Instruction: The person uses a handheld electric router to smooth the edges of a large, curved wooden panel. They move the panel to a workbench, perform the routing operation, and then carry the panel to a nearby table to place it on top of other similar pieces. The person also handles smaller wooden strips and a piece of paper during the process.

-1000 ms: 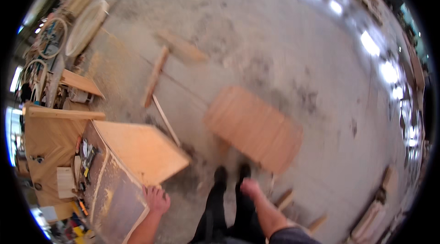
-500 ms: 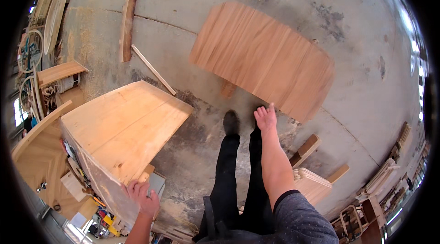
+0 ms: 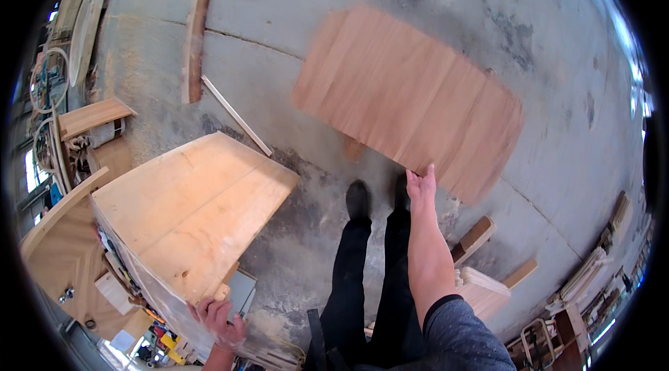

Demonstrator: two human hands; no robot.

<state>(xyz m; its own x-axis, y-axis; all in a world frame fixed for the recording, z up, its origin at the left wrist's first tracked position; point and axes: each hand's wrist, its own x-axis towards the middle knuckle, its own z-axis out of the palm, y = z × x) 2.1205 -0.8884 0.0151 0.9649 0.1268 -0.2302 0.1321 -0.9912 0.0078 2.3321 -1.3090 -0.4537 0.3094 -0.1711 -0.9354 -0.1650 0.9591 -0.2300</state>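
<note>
Fingers of the right hand reach to the near edge of a large reddish-brown wooden board with curved ends and straight joint lines, thumb spread apart from the rest; whether they grip that edge or only meet it, I cannot tell. The board lies beyond them, its surface stretching to the far left and far right. Under its near edge, left of these fingers, one short brown wooden piece juts out.

The left hand has its fingers slightly bent and a little spread at the near corner of a pale, tapering wooden panel; how firmly they hold, I cannot tell. This panel extends away from them, to the left of the reddish-brown board and well apart from it.

Counted, there are one reddish-brown board and one pale panel. On the concrete floor at the far left are two thick wooden beams and one thin pale strip. Near right are two short wooden blocks and one stack of pale boards with rounded ends. Two pale ring-shaped frames stand far left.
</note>
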